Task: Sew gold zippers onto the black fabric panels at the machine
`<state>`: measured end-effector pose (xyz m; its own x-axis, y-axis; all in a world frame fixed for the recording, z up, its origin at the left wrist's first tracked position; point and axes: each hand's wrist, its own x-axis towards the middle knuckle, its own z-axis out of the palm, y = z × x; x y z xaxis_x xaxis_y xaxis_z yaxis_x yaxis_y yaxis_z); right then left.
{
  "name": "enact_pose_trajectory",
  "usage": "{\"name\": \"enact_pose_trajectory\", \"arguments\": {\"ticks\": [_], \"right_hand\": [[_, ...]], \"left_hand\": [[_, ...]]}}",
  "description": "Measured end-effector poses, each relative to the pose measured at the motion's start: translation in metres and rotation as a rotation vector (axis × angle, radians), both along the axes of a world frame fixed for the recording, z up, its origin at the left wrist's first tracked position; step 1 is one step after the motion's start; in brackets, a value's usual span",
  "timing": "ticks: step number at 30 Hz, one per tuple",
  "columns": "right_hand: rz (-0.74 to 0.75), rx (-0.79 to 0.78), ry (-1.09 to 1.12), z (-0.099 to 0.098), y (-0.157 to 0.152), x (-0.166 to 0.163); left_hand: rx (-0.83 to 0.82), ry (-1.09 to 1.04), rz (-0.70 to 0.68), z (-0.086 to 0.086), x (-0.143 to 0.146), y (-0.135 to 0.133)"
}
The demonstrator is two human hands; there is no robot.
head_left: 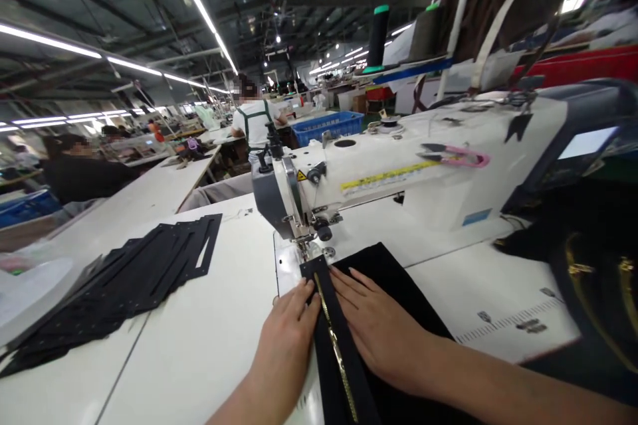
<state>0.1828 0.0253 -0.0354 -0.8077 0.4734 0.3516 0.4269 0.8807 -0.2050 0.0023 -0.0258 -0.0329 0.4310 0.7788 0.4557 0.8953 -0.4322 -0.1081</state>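
Black strip: I see the black strip (327, 372) on the tabletop (199, 345), far end at the needle area (305, 249) of the sewing machine (369, 169), the rest running toward the tabletop's near edge
Long axis: lengthwise away from me, far end leaning left, between both hands
Strip's look: flat, matt black, straight-edged, with a shiny gold zipper (335, 342) along it
Left hand: the left hand (286, 329) touches the strip's left edge, fingers together; I cannot tell whether it pinches
Right hand: the right hand (376, 322) lies open and flat along its right side; both equally near
Black panel: the black panel (406, 289) spreads beneath that hand
Tabletop's left edge: slotted black pieces (144, 272) lie fanned toward it
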Motion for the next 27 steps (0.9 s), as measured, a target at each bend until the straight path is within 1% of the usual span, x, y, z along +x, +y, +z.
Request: {"name": "enact_pose_trajectory", "arguments": {"ticks": [8,14,18,27], "right_hand": [[0.012,-0.008,-0.074,0.006,0.002,-0.004],[0.0,-0.002,-0.019,0.001,0.026,-0.017],[0.0,0.017,-0.006,-0.003,0.038,-0.022],[-0.016,-0.004,-0.005,-0.004,0.036,-0.023]], "left_hand": [[0.009,0.006,-0.003,-0.002,0.0,0.002],[-0.049,-0.014,0.018,-0.001,-0.012,0.025],[-0.06,-0.004,0.014,-0.002,-0.019,0.038],[-0.034,0.027,-0.001,-0.006,-0.019,0.037]]}}
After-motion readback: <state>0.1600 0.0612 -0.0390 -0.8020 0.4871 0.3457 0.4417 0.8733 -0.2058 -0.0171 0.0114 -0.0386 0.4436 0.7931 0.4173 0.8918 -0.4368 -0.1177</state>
